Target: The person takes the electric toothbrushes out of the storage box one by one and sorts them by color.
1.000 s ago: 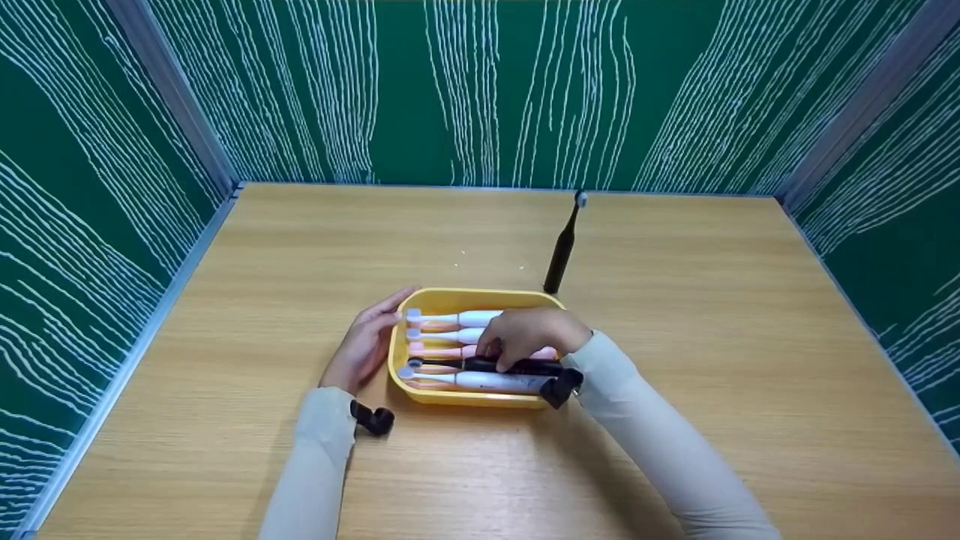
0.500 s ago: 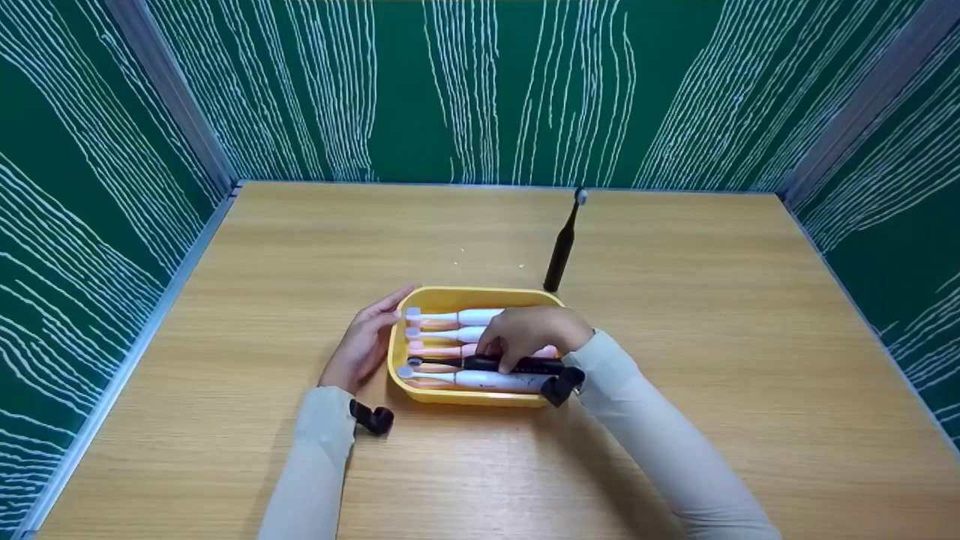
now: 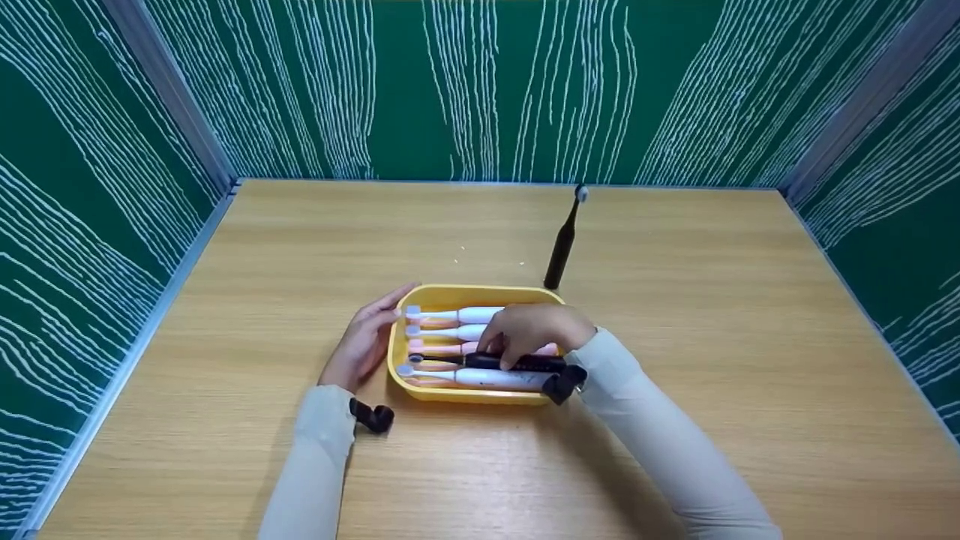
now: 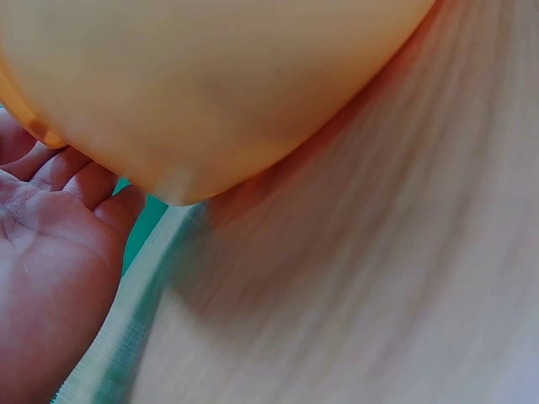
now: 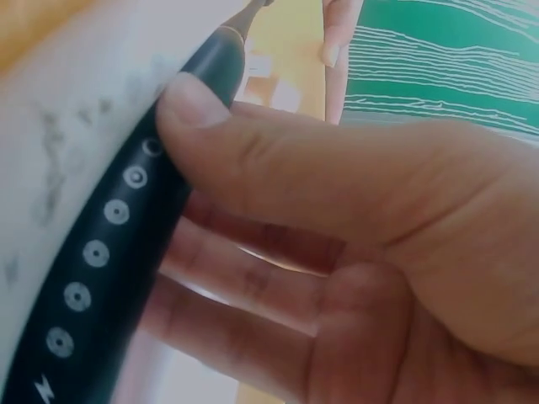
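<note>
Left hand: fingers extended, palm inward. Right hand: back uppermost, thumb and fingers pinching. Forearms: converging.

Along the handle of the black toothbrush runs a line of six round white symbols, the uppermost showing only as a crescent, with a white lightning bolt below the lowest. Just beside the black toothbrush, the white toothbrush bears dark markings too blurred to read.
</note>
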Action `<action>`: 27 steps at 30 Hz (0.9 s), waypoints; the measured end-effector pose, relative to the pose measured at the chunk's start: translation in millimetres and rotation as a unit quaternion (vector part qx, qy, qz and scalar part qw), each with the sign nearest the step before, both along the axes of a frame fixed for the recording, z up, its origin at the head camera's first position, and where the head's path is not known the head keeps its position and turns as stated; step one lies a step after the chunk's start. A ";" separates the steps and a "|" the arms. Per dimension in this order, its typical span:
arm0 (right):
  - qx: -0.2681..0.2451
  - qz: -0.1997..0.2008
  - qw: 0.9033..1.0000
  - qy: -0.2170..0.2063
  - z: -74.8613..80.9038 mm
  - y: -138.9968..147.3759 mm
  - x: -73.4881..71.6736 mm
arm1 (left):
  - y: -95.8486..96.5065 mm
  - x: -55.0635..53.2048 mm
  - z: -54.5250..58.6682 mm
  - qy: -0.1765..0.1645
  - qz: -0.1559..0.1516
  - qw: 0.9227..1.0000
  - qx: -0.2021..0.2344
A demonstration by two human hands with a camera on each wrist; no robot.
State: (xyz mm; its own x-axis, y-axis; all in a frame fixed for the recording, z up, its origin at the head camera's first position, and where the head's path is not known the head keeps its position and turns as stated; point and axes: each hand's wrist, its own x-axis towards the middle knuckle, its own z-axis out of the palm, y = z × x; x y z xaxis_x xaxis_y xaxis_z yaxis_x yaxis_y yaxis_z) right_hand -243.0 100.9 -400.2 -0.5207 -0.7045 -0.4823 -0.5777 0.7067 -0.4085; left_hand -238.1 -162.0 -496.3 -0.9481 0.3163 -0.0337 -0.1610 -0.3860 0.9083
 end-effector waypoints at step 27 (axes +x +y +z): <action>0.005 -0.026 1.000 -0.016 6.3 3.7 3.3 | 0.2 0.4 1.0 0.006 0.000 1.000 0.000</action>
State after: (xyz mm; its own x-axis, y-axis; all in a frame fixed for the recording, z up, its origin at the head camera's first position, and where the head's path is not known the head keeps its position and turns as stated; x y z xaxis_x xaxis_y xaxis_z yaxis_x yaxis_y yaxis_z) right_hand -239.7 104.6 -393.8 -0.5410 -0.6713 -0.5066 -0.5267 0.7401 -0.4182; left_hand -237.7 -161.8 -495.3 -0.9484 0.3163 -0.0231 -0.1507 -0.3854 0.9104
